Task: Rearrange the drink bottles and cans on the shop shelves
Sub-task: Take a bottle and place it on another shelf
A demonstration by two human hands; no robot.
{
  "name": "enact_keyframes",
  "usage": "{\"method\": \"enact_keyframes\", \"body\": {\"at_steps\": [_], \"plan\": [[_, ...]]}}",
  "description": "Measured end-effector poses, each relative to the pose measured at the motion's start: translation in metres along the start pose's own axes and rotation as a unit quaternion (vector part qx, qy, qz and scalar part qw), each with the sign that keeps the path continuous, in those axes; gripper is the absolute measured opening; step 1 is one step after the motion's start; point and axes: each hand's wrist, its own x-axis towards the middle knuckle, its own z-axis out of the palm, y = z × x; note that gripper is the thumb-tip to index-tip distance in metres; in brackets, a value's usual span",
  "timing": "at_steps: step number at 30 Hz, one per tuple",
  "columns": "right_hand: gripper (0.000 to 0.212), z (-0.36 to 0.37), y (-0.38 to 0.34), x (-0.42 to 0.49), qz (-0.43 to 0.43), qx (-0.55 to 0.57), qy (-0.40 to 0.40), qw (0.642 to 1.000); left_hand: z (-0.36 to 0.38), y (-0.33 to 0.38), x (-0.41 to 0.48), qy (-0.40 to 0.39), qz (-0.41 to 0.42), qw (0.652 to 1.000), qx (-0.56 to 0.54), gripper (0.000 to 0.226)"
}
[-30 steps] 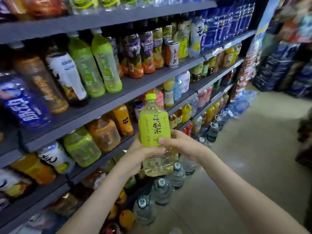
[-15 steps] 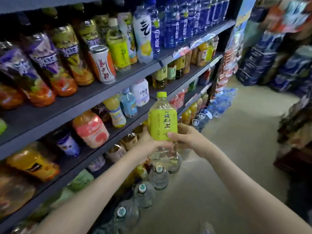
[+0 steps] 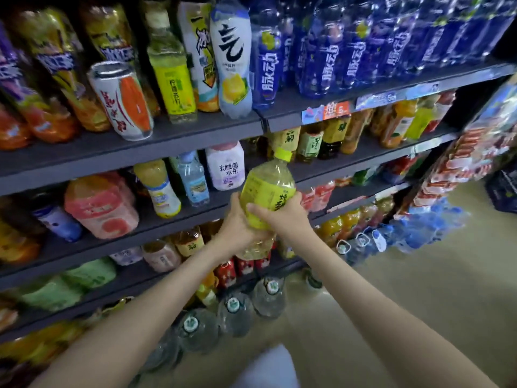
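Grip on a tea bottle [image 3: 268,191], taken with both hands in front of the grey shelves [image 3: 195,133]. The bottle has a yellow-green label and a cap of the same colour, and it is tilted so that the cap leans up and to the right. It hangs in the air, off every board, at the level of the second board from the top, just right of a white bottle with a pink cap [image 3: 226,169]. The left hand [image 3: 236,228] cups the lower left side of the bottle, with most of its fingers hidden behind it. The right hand [image 3: 282,217] lies across the near face of the label, fingers wrapped leftward. We read both hands as closed firmly round the bottle. On the top board we see, from left to right, a white can with an orange panel [image 3: 123,102], a yellow-labelled bottle [image 3: 173,85], a white bottle with a lemon picture [image 3: 233,65] and a long row of blue bottles [image 3: 330,60] running to the far right. Price tags [image 3: 335,110] sit on that board's front edge. Large water jugs [image 3: 233,312] stand on the floor [image 3: 419,303] at the foot of the shelves, below the forearms.
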Motion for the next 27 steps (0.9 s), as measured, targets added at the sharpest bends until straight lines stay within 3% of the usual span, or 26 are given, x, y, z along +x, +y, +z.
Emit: {"method": "enact_keyframes", "body": {"at_steps": [3,10,16,19,21,23,25,27], "plan": [[0.076,-0.010,0.013,0.034,-0.030,-0.002,0.049,0.998,0.018,-0.001,0.036,0.032,0.033,0.997,0.057,0.102],[0.069,-0.029,0.041,0.104,-0.094,0.046,0.070,0.992,0.054,-0.012,0.110,0.099,0.059,0.976,0.185,0.101],[0.079,-0.010,0.059,0.170,-0.200,0.062,0.076,0.975,0.079,-0.053,0.159,0.240,0.100,0.960,0.102,0.084],[0.089,0.002,0.060,0.192,-0.230,0.040,0.053,0.971,0.080,-0.062,0.173,0.282,0.093,0.954,0.049,0.058],[0.085,0.009,0.057,0.209,-0.260,0.018,0.042,0.965,0.076,-0.064,0.182,0.304,0.094,0.947,0.041,0.047],[0.078,0.014,0.059,0.227,-0.290,0.004,0.038,0.956,0.071,-0.065,0.192,0.321,0.107,0.939,0.056,0.052],[0.069,0.015,0.071,0.242,-0.326,-0.007,0.048,0.944,0.069,-0.065,0.203,0.328,0.081,0.931,0.142,0.055],[0.058,0.014,0.088,0.252,-0.353,-0.023,0.057,0.934,0.075,-0.069,0.209,0.370,0.023,0.881,0.292,0.059]]}}
